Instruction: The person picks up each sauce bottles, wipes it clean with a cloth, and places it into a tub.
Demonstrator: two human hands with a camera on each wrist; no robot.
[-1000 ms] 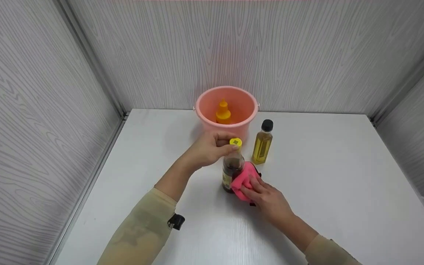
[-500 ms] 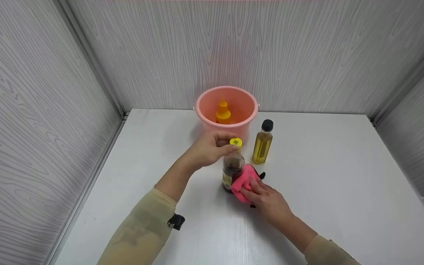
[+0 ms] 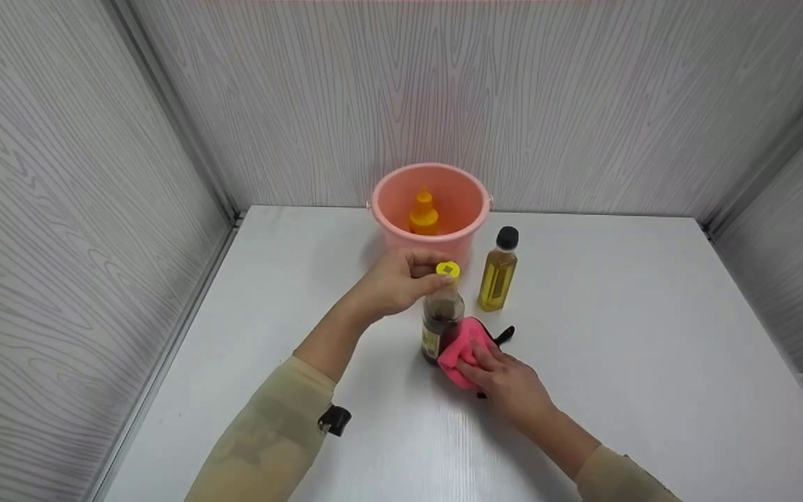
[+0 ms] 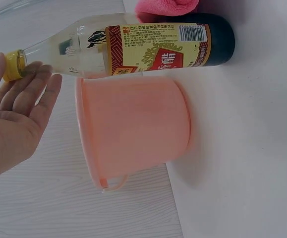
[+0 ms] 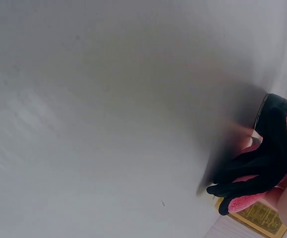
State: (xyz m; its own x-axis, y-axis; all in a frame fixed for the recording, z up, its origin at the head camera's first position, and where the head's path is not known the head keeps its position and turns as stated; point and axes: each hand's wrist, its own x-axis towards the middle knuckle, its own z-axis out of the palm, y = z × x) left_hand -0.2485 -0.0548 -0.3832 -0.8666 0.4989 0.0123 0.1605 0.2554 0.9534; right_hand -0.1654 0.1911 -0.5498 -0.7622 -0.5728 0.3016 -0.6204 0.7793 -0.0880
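Observation:
A glass vinegar bottle (image 3: 441,317) with a yellow cap and dark liquid stands upright on the white table. At its top, my left hand (image 3: 396,284) pinches the capped neck between thumb and fingers; the left wrist view shows the bottle's printed label (image 4: 163,47). Low on the bottle's right side, my right hand (image 3: 509,382) holds a crumpled pink cloth (image 3: 463,357) against the glass. Black strips (image 5: 259,166) hang from the cloth in the right wrist view. The right thumb is hidden in the head view.
Just behind the bottle stands a pink bucket (image 3: 436,245), with a yellow nozzle-topped bottle (image 3: 423,216) inside. A small oil bottle (image 3: 497,275) with a black cap is at the right. Grey wood-grain walls (image 3: 583,104) enclose the table (image 3: 652,348).
The right hand and the pink cloth have slid slightly down the bottle's side, and a black strip sticks out further right. The left hand keeps its hold on the neck.

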